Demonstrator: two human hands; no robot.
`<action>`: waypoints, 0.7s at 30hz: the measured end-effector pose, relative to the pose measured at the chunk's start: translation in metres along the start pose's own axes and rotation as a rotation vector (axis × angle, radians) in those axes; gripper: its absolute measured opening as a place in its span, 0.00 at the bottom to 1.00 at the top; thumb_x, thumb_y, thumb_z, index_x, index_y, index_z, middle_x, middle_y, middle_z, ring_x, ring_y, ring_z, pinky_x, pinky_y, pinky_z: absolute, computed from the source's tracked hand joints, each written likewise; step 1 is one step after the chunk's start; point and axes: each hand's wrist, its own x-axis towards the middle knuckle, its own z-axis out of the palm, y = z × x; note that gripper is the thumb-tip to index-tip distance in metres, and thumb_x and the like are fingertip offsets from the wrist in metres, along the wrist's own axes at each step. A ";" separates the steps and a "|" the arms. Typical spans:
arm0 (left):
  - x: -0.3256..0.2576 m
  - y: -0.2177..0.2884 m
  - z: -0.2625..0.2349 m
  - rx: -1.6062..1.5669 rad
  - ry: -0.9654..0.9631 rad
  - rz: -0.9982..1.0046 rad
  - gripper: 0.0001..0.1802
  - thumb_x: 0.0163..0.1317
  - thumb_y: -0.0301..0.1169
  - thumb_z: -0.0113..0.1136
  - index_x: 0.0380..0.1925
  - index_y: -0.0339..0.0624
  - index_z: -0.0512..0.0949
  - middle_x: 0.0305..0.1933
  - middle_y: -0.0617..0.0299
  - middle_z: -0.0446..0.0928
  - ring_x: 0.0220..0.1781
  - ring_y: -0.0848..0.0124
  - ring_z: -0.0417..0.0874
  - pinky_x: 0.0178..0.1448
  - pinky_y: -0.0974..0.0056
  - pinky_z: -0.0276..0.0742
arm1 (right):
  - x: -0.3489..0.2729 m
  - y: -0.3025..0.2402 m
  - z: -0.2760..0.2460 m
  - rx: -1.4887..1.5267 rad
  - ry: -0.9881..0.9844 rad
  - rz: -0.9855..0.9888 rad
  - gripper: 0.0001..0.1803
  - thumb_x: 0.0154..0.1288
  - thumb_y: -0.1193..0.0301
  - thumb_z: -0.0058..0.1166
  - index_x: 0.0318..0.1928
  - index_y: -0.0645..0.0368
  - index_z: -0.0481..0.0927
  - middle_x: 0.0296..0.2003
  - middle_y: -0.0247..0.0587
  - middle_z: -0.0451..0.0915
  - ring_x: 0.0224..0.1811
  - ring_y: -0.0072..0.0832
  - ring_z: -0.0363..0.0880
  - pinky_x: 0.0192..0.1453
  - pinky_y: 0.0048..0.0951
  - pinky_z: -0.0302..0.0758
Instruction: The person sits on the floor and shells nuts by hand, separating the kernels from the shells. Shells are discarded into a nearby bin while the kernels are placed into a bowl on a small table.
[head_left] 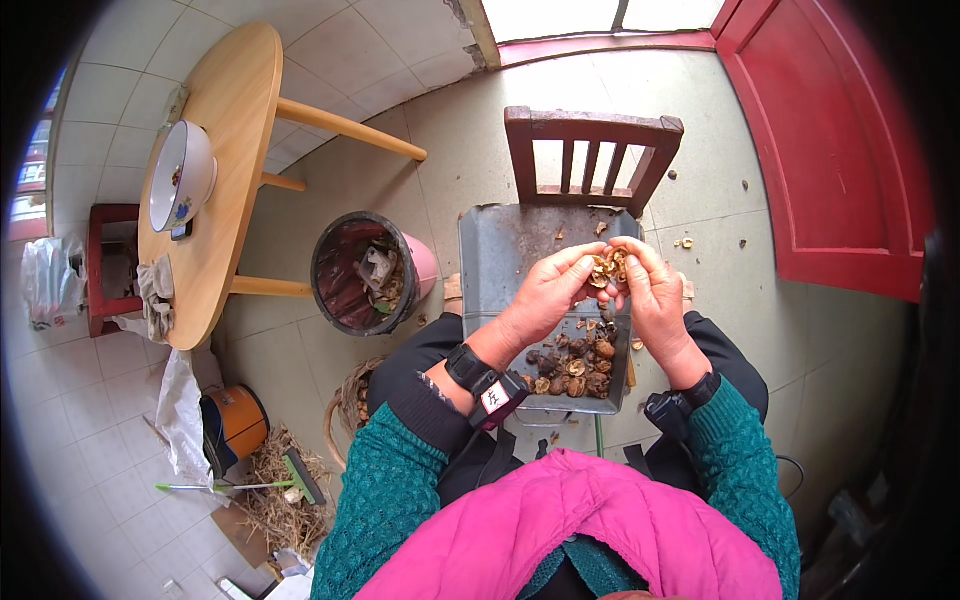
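Observation:
Over a grey metal tray (487, 255) between my knees, my left hand (545, 292) and my right hand (655, 298) meet. Both are closed, pinching a cracked walnut (608, 268) between thumbs and fingertips. Its broken shell and pale inside show; how firmly each finger grips is partly hidden. Below my hands, a heap of dark walnuts and opened shells (575, 368) fills the near end of the tray. A few shell bits (600, 229) lie at its far end.
A wooden chair (594, 124) stands beyond the tray. To the left are a pink bin (420, 268) with a dark liner and a wooden table (232, 130) bearing a white bowl (205, 175). A broom (302, 476) lies by dry straw. Shell scraps dot the floor near a red door (830, 150).

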 end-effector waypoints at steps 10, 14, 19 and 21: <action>0.007 -0.006 -0.024 -0.292 0.148 -0.143 0.20 0.78 0.38 0.44 0.46 0.30 0.79 0.45 0.51 0.83 0.43 0.61 0.84 0.45 0.59 0.79 | 0.002 -0.002 0.002 0.284 -0.078 0.217 0.17 0.80 0.71 0.42 0.61 0.66 0.75 0.43 0.41 0.84 0.38 0.22 0.84 0.38 0.22 0.78; 0.006 -0.009 -0.027 -0.312 0.153 -0.182 0.20 0.78 0.37 0.44 0.46 0.30 0.79 0.44 0.51 0.83 0.43 0.62 0.84 0.47 0.59 0.80 | 0.004 0.003 -0.001 0.386 -0.098 0.332 0.18 0.79 0.71 0.42 0.61 0.67 0.75 0.44 0.44 0.84 0.41 0.27 0.86 0.40 0.24 0.80; 0.006 -0.006 -0.026 -0.359 0.188 -0.155 0.19 0.78 0.35 0.42 0.48 0.29 0.77 0.46 0.48 0.82 0.44 0.61 0.85 0.52 0.58 0.82 | 0.007 0.009 -0.006 0.348 -0.065 0.348 0.17 0.78 0.70 0.43 0.60 0.66 0.75 0.45 0.45 0.84 0.40 0.26 0.85 0.41 0.24 0.82; 0.005 -0.005 -0.027 -0.366 0.224 -0.161 0.19 0.78 0.34 0.41 0.49 0.29 0.76 0.45 0.47 0.82 0.44 0.60 0.85 0.52 0.57 0.82 | 0.007 0.013 -0.005 0.328 -0.055 0.353 0.18 0.78 0.69 0.44 0.60 0.66 0.75 0.46 0.45 0.84 0.40 0.25 0.84 0.40 0.24 0.82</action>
